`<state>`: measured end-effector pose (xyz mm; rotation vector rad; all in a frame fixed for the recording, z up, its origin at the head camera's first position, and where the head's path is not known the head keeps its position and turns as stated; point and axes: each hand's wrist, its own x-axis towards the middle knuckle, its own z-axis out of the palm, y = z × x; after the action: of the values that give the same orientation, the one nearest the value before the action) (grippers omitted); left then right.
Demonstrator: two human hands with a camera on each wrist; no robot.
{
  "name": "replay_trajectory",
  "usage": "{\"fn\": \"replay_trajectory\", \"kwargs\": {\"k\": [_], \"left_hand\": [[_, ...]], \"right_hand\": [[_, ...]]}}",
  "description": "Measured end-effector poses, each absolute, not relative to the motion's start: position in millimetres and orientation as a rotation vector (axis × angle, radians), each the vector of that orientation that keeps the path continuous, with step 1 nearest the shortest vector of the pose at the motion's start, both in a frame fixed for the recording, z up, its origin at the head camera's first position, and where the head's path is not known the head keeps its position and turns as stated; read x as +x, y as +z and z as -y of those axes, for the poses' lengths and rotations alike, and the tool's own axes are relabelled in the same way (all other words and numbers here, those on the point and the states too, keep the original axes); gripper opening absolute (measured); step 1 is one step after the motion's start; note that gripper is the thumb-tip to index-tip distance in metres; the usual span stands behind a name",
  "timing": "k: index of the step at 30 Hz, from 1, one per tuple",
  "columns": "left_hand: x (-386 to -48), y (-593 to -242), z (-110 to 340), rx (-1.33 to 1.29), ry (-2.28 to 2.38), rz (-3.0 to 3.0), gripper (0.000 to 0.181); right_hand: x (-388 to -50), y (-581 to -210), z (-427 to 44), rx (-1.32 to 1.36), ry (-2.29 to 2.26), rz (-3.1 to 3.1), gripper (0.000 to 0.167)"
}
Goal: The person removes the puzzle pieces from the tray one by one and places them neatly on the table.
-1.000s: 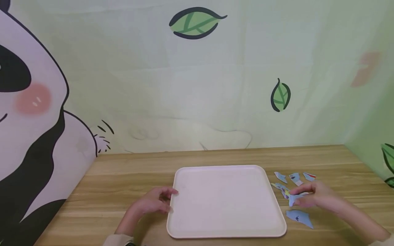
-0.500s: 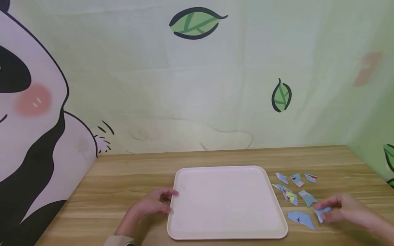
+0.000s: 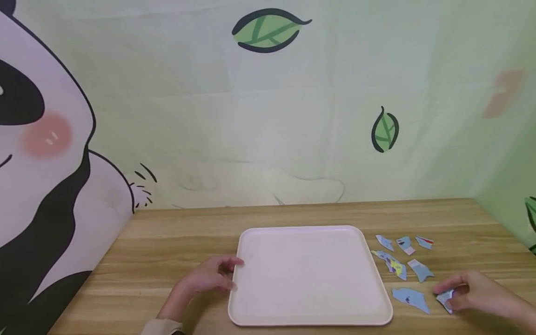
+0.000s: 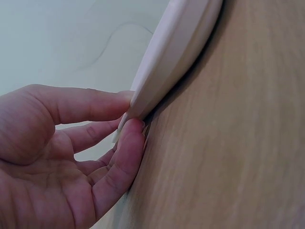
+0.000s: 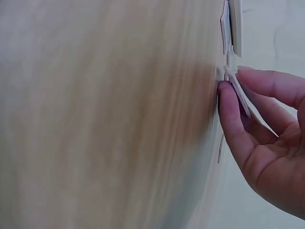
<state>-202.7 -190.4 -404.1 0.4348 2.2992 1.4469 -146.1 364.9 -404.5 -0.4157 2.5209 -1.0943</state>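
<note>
At the left side of the white tray (image 3: pixel 310 279), my left hand (image 3: pixel 209 275) grips the rim. The left wrist view shows the thumb on the tray wall (image 4: pixel 164 57) and a bent finger at its lower edge. To the right of the tray, my right hand (image 3: pixel 473 291) pinches a light-blue, irregular puzzle piece (image 3: pixel 444 300) between thumb and fingers. This piece (image 5: pixel 238 93) is seen edge-on and tilted in the right wrist view, close to the table. Just left of it lies a larger blue piece (image 3: pixel 410 299), and farther back a blue piece (image 3: pixel 420 270).
A long piece with yellow and purple (image 3: pixel 391 264) lies by the tray's right edge. Behind it, three small pieces lie in a row, one with a red stripe (image 3: pixel 425 242). The wooden table (image 3: pixel 167 237) meets a wall cloth (image 3: pixel 209 116) printed with a panda and leaves.
My right hand has moved right and toward the near edge with the piece in its fingers. A blue piece formerly under that hand now shows on the table. The left hand stays at the tray.
</note>
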Motion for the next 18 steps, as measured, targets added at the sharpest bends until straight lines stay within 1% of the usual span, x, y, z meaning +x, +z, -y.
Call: {"fn": "replay_trajectory", "kwargs": {"k": [4,8,15,18], "left_hand": [[-202.8,-404.0,191.3,0.440,1.439,-2.309,0.052],[-203.2,-404.2,192.0,0.437,1.431,-2.318,0.052],[-199.7,-404.1,194.5,0.487,1.428,-2.326,0.053],[-195.1,-406.5,196.6,0.520,1.431,-2.345,0.050]], "right_hand": [[-145.4,-405.1,-366.6,-0.520,-1.094,-2.546,0.027],[-143.9,-405.3,-368.6,-0.569,-1.110,-2.566,0.028],[-142.6,-398.6,-366.3,-0.423,-0.956,-2.651,0.033],[-141.8,-397.1,-366.6,-0.366,-0.940,-2.663,0.036]]}}
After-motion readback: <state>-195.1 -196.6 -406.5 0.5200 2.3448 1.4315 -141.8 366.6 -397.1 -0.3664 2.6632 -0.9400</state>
